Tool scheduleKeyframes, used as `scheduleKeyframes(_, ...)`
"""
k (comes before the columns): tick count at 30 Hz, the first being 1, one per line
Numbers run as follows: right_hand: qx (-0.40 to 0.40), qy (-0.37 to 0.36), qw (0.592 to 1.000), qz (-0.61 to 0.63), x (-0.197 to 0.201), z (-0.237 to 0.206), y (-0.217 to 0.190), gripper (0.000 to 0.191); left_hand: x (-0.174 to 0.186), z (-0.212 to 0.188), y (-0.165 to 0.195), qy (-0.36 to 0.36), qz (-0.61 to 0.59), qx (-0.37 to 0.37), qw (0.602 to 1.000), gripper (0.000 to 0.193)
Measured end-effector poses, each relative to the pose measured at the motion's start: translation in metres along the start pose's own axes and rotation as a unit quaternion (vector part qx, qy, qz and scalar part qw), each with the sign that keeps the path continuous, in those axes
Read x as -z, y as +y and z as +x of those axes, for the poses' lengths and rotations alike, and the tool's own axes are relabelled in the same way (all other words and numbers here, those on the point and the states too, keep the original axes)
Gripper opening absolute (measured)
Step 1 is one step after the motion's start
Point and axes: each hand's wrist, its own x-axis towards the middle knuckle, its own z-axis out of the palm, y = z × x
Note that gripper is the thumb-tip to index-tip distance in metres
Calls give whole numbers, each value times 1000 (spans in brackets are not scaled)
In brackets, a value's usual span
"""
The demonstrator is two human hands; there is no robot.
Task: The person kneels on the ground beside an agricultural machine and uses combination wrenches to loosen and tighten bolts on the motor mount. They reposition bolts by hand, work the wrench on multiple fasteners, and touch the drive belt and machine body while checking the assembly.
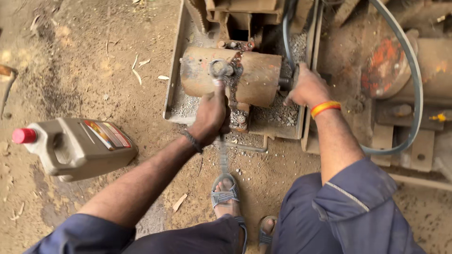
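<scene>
Head view, left hand: the left hand (210, 115) is closed tight around the shaft of a long wrench (221, 94), fingers wrapped fully, a dark band at its wrist.
Head view, wrench: its ring end sits on top of the rusty motor (256, 77), near the motor's left half; the shaft runs down toward the person and blurs below the fist, so its lower end is hard to make out.
Head view, right hand: the right hand (307, 87) presses against the motor's right end at the shaft, beside the black belt (414, 80); whether its fingers are clamped on anything I cannot tell. An orange wristband circles its wrist.
Head view, motor: it lies on its side in a shallow metal tray (175, 70) strewn with gravel, on the dirt ground.
Head view, belt: it loops from the motor's right end around a rusty pulley (386, 66) with orange paint.
Head view, surroundings: a grey plastic jug (77, 148) with a red cap lies on its side on the ground, well left of the left arm. A sandalled foot (225, 190) stands just below the wrench.
</scene>
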Motion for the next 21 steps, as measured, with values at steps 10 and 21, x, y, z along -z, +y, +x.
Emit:
scheduleKeyframes(10,54,-86,983,151,69,-71,-8,76,-66,19,7,50,-404,29,913,39)
scheduleKeyframes(21,60,-93,984,137,81,-72,-10,40,-95,40,35,-57,-435,47,897,71)
